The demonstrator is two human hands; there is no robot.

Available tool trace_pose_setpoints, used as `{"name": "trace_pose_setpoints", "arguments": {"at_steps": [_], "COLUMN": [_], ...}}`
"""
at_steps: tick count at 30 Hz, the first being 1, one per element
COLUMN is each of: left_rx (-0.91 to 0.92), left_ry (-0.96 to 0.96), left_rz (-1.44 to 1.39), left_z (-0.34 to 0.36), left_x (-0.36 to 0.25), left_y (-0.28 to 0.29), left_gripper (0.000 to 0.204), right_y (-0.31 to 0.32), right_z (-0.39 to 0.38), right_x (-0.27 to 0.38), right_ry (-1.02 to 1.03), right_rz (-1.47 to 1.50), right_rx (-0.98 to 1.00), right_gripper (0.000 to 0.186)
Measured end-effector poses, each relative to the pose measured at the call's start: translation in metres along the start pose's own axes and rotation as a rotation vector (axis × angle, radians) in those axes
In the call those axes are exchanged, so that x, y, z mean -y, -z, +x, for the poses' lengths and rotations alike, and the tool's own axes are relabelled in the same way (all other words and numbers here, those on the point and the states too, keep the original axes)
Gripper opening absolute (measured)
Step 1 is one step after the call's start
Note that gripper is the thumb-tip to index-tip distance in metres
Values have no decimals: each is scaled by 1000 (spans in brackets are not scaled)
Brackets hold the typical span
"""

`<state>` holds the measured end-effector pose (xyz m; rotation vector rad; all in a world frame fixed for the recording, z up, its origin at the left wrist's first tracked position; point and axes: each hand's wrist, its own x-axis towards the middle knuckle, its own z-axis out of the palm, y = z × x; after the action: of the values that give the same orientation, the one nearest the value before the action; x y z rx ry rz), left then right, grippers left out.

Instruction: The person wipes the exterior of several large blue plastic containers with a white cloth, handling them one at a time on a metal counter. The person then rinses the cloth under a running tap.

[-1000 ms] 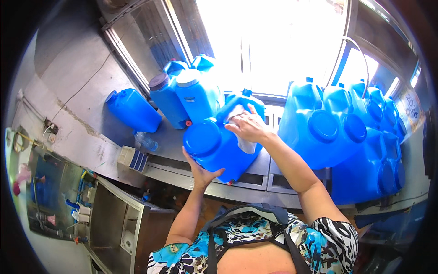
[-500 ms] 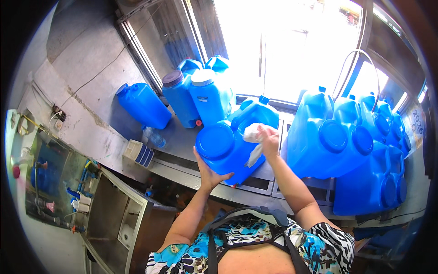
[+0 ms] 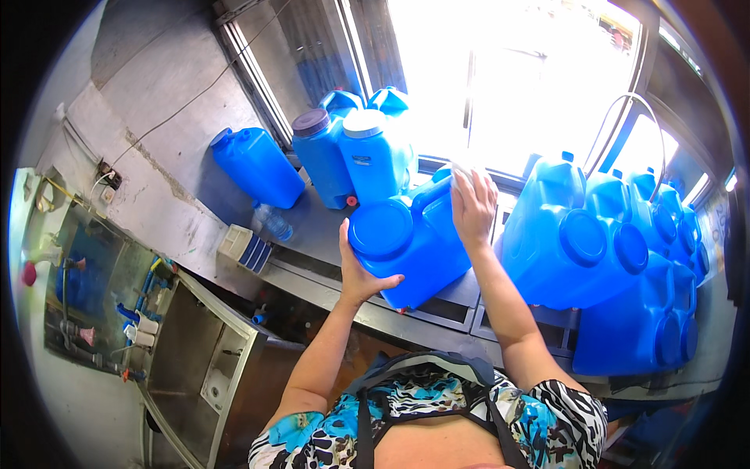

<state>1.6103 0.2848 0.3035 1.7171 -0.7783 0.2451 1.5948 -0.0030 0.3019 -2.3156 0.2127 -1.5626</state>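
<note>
A blue plastic water jug point(image 3: 433, 262) with a wide round lid point(image 3: 380, 229) stands in front of me on the metal counter. My left hand point(image 3: 362, 278) grips its near left corner, the thumb along the front face and the fingers round the left side. My right hand point(image 3: 474, 207) lies over the jug's far right top, beside the handle. Under its fingers a bit of white cloth point(image 3: 462, 172) shows, pressed to the jug; the rest is hidden.
Several similar blue jugs point(image 3: 547, 242) crowd the counter's right side. Behind to the left stand blue jugs with a purple lid point(image 3: 311, 121) and a white lid point(image 3: 363, 123). A clear bottle point(image 3: 273, 223) lies near a white-and-blue box point(image 3: 244, 248). A metal sink point(image 3: 195, 344) is at left.
My right hand has moved up and away, carrying the cloth from the jug's right side to its far top, and its fingers have straightened. My left hand keeps its hold.
</note>
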Motion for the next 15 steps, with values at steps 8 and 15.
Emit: {"name": "trace_pose_setpoints", "arguments": {"at_steps": [8, 15], "left_rx": [-7, 157], "left_ry": [42, 0], "left_rz": [-151, -165], "left_z": [20, 14], "left_x": [8, 18], "left_y": [33, 57], "left_gripper": [148, 152], "right_y": [-29, 12], "right_z": [-156, -36], "right_x": [-28, -63], "right_ry": [-1434, -934], "right_rz": [798, 983], "right_rx": [-166, -37], "right_gripper": [21, 29]}}
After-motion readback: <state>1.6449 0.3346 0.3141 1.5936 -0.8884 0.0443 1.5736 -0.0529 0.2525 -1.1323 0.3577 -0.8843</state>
